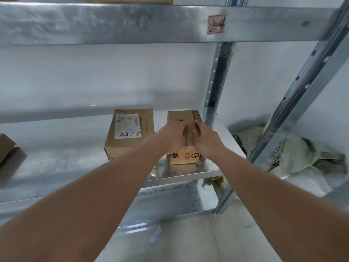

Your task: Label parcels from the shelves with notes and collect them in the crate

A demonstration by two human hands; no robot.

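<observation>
Head view: your left hand (174, 135) and right hand (204, 141) both lie on top of the box (186, 155), fingers curled over it. Whether they pinch a note there, you cannot tell. The box sits on the shelf (215, 168), near its front right corner, just beside the labelled box (130, 133). No crate shows. The box is close to the front edge; a hard press or pull could probably slide it off.
</observation>
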